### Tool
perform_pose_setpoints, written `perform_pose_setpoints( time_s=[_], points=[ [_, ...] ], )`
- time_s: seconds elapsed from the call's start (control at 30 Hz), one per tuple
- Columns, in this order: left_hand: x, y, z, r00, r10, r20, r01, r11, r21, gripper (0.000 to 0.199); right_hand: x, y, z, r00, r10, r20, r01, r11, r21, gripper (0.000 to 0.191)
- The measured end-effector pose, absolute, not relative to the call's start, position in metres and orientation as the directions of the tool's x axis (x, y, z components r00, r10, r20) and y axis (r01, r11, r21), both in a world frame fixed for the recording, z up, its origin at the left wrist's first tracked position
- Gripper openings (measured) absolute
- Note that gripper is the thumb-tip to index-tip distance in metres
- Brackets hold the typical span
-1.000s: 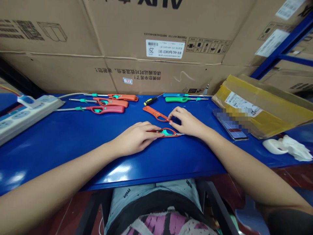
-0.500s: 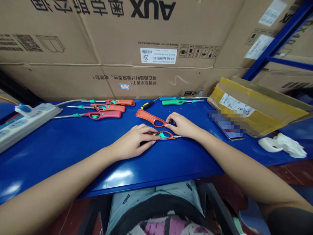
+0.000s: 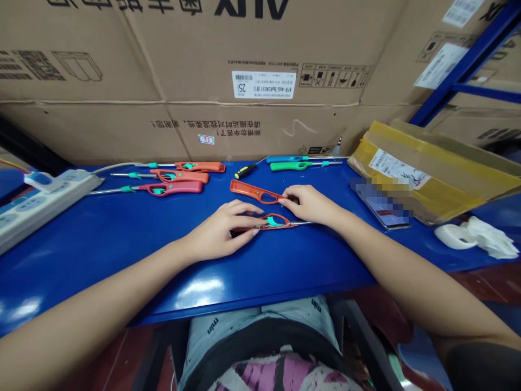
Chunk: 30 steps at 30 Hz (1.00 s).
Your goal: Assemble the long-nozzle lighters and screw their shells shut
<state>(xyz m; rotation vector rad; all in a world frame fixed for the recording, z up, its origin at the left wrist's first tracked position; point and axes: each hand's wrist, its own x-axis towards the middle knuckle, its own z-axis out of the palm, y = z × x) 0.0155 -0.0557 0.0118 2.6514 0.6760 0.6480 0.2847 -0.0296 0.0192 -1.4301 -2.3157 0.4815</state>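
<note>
My left hand (image 3: 226, 231) lies over the opened orange lighter (image 3: 287, 223), its fingers and thumb closed around the handle. A teal trigger and a metal tube to the right show on it; the handle end is covered by my fingers. My right hand (image 3: 306, 203) pinches the narrow end of a loose orange lighter shell half (image 3: 249, 188), just behind the lighter. The shell's hollow inside faces up. Beyond it rests a black and yellow screwdriver (image 3: 245, 171).
Several red and orange lighters (image 3: 173, 188) lie at the back left, beside a white power strip (image 3: 44, 209). A green lighter (image 3: 288, 165) and a blue lighter (image 3: 287, 159) lie at the back. To the right are a phone (image 3: 382, 209), a taped carton (image 3: 431, 168) and a white tape roll (image 3: 453, 237).
My right hand has moved slightly right with the shell half, whose hollow inside now faces up more. My left hand stays on the opened lighter.
</note>
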Motion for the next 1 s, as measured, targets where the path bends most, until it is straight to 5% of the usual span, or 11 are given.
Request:
perform_pose_setpoints(
  time_s=[0.17, 0.57, 1.0],
  points=[
    [0.011, -0.054, 0.020, 0.733, 0.517, 0.443, 0.368, -0.848, 0.381, 0.026, 0.286, -0.030, 0.020, -0.432, 0.889, 0.153, 0.778, 0.452, -0.437, 0.018],
    [0.001, -0.050, 0.026, 0.877, 0.391, 0.279, 0.374, -0.920, 0.116, 0.035, 0.287, -0.031, 0.022, -0.460, 0.875, 0.152, 0.779, 0.480, -0.403, 0.017],
    [-0.007, -0.033, 0.021, 0.828, 0.501, 0.251, 0.335, -0.801, 0.496, 0.034, 0.290, -0.030, 0.023, -0.463, 0.873, 0.155, 0.781, 0.484, -0.395, 0.017]
  ],
)
